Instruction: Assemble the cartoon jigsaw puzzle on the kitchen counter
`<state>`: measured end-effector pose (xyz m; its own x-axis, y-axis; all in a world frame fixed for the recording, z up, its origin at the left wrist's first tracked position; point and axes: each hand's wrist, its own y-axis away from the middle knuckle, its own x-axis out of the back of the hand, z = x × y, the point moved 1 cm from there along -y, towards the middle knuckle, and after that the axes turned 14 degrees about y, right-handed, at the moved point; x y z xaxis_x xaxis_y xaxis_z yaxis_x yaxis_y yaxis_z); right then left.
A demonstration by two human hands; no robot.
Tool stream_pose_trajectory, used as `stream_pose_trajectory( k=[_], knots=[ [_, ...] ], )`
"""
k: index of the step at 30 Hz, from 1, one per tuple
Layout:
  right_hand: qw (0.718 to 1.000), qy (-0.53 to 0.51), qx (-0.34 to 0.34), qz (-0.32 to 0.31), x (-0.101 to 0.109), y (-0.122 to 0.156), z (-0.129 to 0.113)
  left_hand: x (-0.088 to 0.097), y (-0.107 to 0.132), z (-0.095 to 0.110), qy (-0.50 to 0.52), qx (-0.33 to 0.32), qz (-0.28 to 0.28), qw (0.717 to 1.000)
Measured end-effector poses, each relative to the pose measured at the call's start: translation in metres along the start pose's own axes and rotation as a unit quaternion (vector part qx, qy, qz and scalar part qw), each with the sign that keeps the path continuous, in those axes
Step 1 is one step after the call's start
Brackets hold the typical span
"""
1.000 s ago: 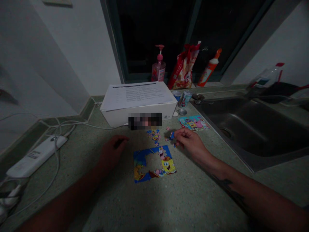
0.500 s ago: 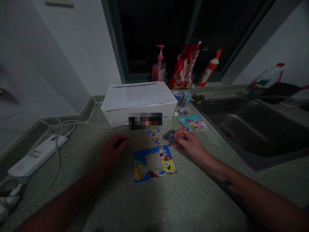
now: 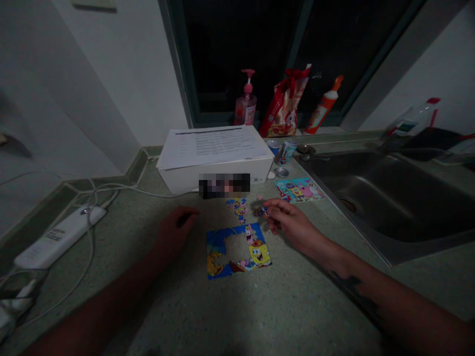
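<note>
- Right hand (image 3: pixel 293 222): I pinched a blue jigsaw piece (image 3: pixel 263 211), light stiff card best held by its edges, at two o'clock from the SpongeBob puzzle (image 3: pixel 256 252).
- Left hand (image 3: pixel 174 230): I let it lie empty, loosely curled, on the surface (image 3: pixel 297 306).

Speckled green counter (image 3: pixel 226 316)
Unfinished jigsaw puzzle (image 3: pixel 258 252) in middle; white box (image 3: pixel 185 180) at twelve o'clock, power strip (image 3: pixel 59 237) at nine.

Left hand (image 3: pixel 174 230): palm down, fingers loosely curled, left forearm (image 3: pixel 107 296) bare, reaching in from lower left. Right hand (image 3: pixel 291 222): thumb and fingertips (image 3: pixel 272 208) pinched together, right forearm (image 3: pixel 389 306) bare, reaching in from lower right, dark tattoo (image 3: pixel 347 287) near wrist. Hands well apart.
</note>
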<state>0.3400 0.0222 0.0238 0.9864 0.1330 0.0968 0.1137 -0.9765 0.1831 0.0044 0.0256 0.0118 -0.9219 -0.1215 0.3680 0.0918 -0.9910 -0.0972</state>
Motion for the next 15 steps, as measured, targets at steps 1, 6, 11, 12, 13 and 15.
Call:
stream_pose_trajectory(
  k=[1, 6, 11, 12, 13, 15],
  knots=[
    [1.0, 0.003, 0.004, -0.001, 0.0, -0.0003, 0.0008, 0.0002, 0.0002, 0.001, 0.0, 0.001, -0.004, 1.0],
    [0.998, 0.046, 0.028, -0.023, 0.0019, -0.0033, 0.0068, 0.0008, 0.0005, 0.0034, -0.003, 0.008, -0.006, 1.0],
    [0.995, 0.084, 0.05, -0.024, 0.0027, -0.0035, 0.0091, 0.0, 0.0, -0.0001, -0.002, 0.006, -0.006, 1.0],
    [0.994, 0.089, 0.054, -0.022, 0.0024, -0.0033, 0.0091, 0.0, 0.0, -0.0004, 0.0, 0.005, -0.005, 1.0],
    [0.994, 0.093, 0.057, -0.02, 0.002, -0.0032, 0.0091, -0.0001, 0.0, -0.0004, 0.002, 0.003, -0.004, 1.0],
    [0.993, 0.098, 0.065, -0.015, 0.001, -0.0034, 0.0091, 0.0, 0.0001, 0.0005, 0.004, 0.002, -0.005, 1.0]
  ],
)
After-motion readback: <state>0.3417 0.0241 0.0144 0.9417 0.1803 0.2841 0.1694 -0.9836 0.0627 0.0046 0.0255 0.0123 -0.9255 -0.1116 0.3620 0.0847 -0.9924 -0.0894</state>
